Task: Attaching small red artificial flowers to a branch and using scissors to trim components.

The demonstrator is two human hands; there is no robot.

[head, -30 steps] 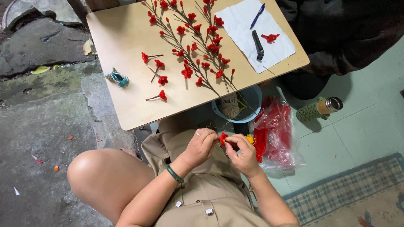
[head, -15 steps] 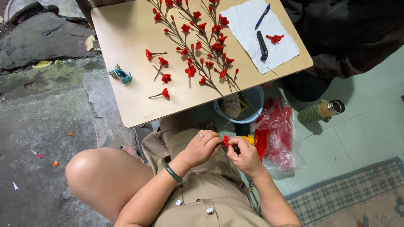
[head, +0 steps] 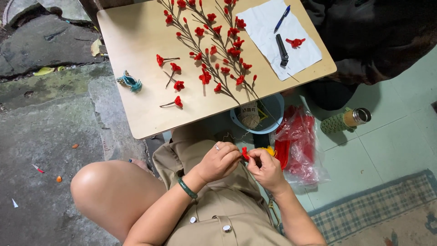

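Observation:
My left hand [head: 220, 160] and my right hand [head: 266, 168] meet over my lap, both pinching a small red flower [head: 245, 153] between their fingertips. A bit of yellow material [head: 269, 149] shows just above my right hand. A green bangle [head: 186, 187] circles my left wrist. On the wooden table [head: 136, 91] in front of me lie branches with several red flowers [head: 214, 50] and a few loose red flowers on short stems [head: 175, 84].
White paper [head: 268, 25] at the table's right end holds a blue pen [head: 282, 12], a black tool [head: 282, 49] and a red flower [head: 296, 42]. A teal wire bundle [head: 129, 81] lies left. Below are a blue bowl with twine [head: 255, 115], a red plastic bag [head: 298, 143] and a flask [head: 346, 120].
The view has shifted slightly, so the table sits a little further right in the frame. My hands stay together on the red flower, with small finger movements.

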